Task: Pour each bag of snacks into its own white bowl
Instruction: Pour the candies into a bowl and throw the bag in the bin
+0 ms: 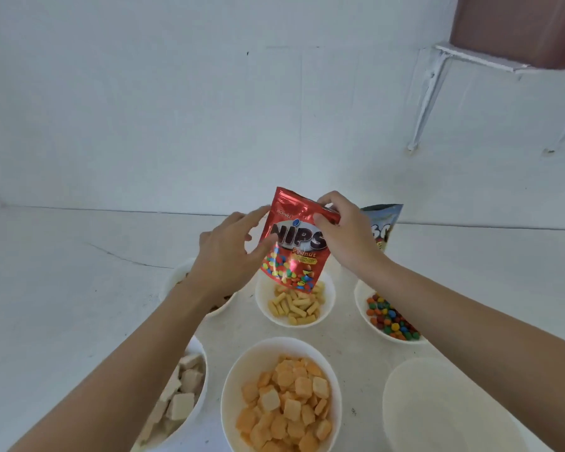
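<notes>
Now: my right hand (pixel 346 233) pinches the top corner of the red Nips bag (pixel 292 246), which hangs upright below that grip; left hand (pixel 225 256) spread, unclenched, at its left edge.

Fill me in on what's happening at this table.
A person holds a red Nips bag up above the bowl of yellow sticks. The right hand pinches its top corner; the left hand, fingers spread, reaches its left edge. The bowl of orange crackers and the bowl of coloured candies are filled too; the near right bowl looks empty. Another bag stands behind.
</notes>
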{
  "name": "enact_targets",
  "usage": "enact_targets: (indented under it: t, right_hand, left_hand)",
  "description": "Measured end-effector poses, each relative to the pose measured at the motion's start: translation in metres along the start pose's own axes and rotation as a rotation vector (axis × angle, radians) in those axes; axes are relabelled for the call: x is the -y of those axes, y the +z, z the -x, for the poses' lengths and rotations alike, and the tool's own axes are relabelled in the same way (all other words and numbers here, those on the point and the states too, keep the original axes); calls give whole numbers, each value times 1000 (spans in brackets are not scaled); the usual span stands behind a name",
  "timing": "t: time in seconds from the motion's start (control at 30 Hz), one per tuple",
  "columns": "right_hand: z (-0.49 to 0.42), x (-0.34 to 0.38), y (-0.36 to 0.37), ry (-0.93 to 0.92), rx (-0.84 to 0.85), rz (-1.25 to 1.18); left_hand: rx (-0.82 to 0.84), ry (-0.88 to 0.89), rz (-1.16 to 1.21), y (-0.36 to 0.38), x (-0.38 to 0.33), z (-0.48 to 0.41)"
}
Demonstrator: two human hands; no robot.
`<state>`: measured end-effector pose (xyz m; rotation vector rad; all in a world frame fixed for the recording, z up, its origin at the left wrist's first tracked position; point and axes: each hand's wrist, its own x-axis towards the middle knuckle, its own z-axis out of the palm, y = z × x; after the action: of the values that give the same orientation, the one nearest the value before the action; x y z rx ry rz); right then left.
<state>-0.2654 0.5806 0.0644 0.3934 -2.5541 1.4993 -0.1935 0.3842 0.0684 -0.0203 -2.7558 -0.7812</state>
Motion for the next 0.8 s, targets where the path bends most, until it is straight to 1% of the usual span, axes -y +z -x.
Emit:
enact_targets:
  t: [0.07, 0.2, 0.27, 0.4, 0.57, 0.7, 0.8]
  right_hand:
    - [-6, 15, 22, -32, 49, -27]
    - [-7, 59, 77, -100, 171, -104]
    - [-2, 87, 108, -169, 252, -124]
    - [26, 145, 176, -343, 430, -102]
    - [95, 221, 267, -525, 638, -92]
    - [185, 269, 335, -643, 784, -123]
    - [257, 289, 382, -728, 906, -137]
  left_hand:
    - [-79, 4, 29, -25, 15, 12]
    - [-119, -89, 45, -77, 47, 43]
    - [-150, -155, 21, -104, 64, 67]
    - [-270, -284, 2, -162, 97, 134]
    - [-341, -479, -19, -228, 124, 248]
    - [-406, -636, -35, -263, 143, 356]
    - [-453, -749, -44, -277, 156, 435]
